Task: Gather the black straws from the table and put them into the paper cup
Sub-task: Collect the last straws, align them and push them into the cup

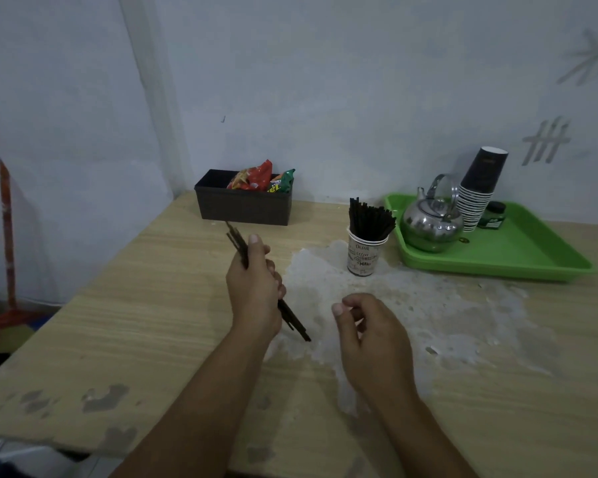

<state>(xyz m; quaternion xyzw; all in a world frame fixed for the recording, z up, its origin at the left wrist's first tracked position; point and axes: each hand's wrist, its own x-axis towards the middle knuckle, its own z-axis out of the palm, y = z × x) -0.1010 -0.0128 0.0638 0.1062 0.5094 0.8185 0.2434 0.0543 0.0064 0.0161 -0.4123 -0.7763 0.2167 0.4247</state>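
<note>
A worn, pale-wood desk (152, 322), its laminate scuffed to a grey patch at the centre, carried the scene as a person gathered black straws for a paper cup. At the far right sat a green tray (532, 250) bearing a steel kettle (432, 222), a stack of dark cups (477, 194) and a small dark jar (494, 213); against the back wall stood a dark box (242, 207) of snack packets. The paper cup (364, 253), white and printed, stood upright just left of the tray, already crowded with upright black straws.

The left hand (254, 288) was closed around a loose bundle of black straws (296, 322), held aslant above the desk, its ends jutting out past the fingers at top and past the heel of the hand below. The right hand (370, 336) hovered just beside it, empty, fingers loosely curled and thumb raised, apart from the bundle. No stray straws showed on the desk.

Collection appeared finished and the delivery step in hand. The next move likely called for squaring the uneven ends, perhaps with the free hand, then carrying the bundle right and lowering it upright into what little room remained, with care not to tip the light cup.
</note>
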